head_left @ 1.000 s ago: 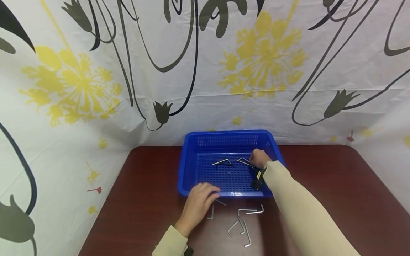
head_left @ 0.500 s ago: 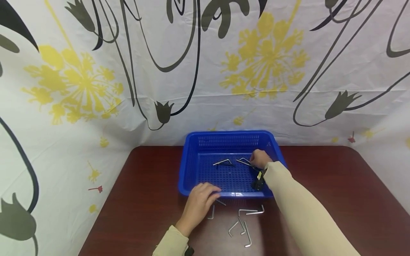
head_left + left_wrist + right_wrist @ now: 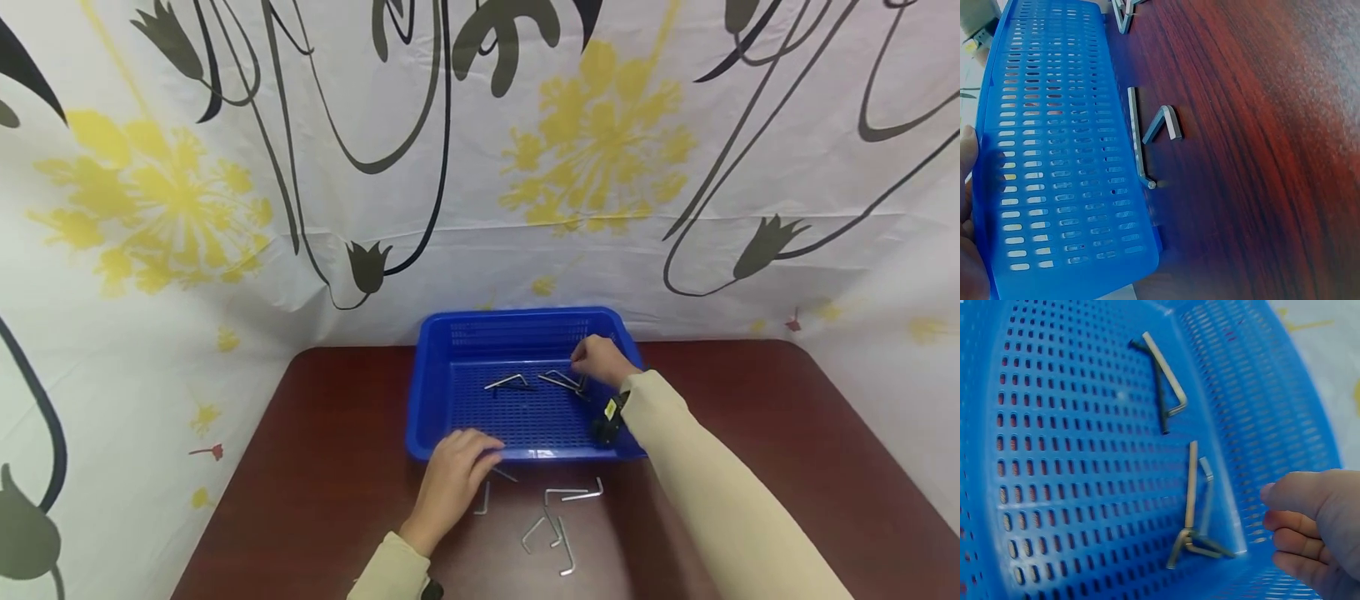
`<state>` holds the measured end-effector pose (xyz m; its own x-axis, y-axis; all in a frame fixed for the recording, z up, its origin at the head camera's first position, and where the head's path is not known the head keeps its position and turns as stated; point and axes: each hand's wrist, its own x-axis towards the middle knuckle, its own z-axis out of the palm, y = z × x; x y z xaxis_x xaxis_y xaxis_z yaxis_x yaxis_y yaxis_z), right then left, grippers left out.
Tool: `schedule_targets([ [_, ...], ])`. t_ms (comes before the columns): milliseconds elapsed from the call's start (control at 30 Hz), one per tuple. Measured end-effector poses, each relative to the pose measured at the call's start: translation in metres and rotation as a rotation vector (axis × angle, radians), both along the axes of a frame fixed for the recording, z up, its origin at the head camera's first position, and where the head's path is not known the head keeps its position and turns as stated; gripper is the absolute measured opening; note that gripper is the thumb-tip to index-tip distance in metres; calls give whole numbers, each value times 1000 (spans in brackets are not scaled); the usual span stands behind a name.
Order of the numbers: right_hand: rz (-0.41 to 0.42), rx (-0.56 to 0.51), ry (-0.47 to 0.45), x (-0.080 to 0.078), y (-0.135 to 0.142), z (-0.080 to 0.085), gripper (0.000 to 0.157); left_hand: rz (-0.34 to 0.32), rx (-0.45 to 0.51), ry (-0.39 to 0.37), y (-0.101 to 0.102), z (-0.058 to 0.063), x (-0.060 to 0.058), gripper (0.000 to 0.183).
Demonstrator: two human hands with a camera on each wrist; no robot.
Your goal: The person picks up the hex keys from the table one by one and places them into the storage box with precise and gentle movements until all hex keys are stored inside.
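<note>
A blue basket [image 3: 525, 455] holds two small groups of L-shaped hex keys. The left group has a brass-coloured hex key [image 3: 1166, 370] lying across a black one [image 3: 1159, 394]. In the right group, brass-coloured, silver and dark hex keys [image 3: 1190, 487] cross each other. My right hand [image 3: 603, 360] hovers above this group, inside the basket's right side, its fingers loosely bent and holding nothing. With my left hand [image 3: 453, 479] I hold the basket's near rim, thumb and fingertips at its edge; the left wrist view shows only part of that hand [image 3: 969, 250].
In front of the basket several silver hex keys [image 3: 566, 546] lie on the dark red wooden table [image 3: 352, 467]. One hex key [image 3: 1137, 134] lies close along the basket's near wall. Behind the table hangs a white patterned cloth [image 3: 465, 250].
My right hand has lifted away from the right group of hex keys, and its fingers have loosened. The left hand stays at the rim. The head view has shifted slightly.
</note>
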<state>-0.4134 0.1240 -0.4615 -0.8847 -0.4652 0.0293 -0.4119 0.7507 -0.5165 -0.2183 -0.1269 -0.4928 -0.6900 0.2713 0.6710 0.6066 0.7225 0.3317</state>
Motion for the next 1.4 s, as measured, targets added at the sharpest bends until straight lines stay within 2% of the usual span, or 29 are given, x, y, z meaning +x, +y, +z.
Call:
schedule_targets([
  [133,32,0,36,6,4,14,17,5,6,2,-1,0,1,14],
  [300,30,4,56,14,15,26,20,-6,12,12,-1,-1,1,15],
  [667,66,-5,84,41,24,35,19,-17,142,17,0,2,3,24],
  [867,71,19,110,61,28,40,20,46,52,91,0,3,14,26],
  [933,88,35,128,68,28,41,20,53,38,93,-2,2,19,26],
  [1167,137,60,233,89,26,38,16,-8,38,96,-10,-6,35,20],
  [1300,154,72,291,101,27,36,17,-2,-10,41,-9,-17,38,20],
  [1400,162,77,301,110,27,33,18,61,-77,-58,-7,-25,39,19],
])
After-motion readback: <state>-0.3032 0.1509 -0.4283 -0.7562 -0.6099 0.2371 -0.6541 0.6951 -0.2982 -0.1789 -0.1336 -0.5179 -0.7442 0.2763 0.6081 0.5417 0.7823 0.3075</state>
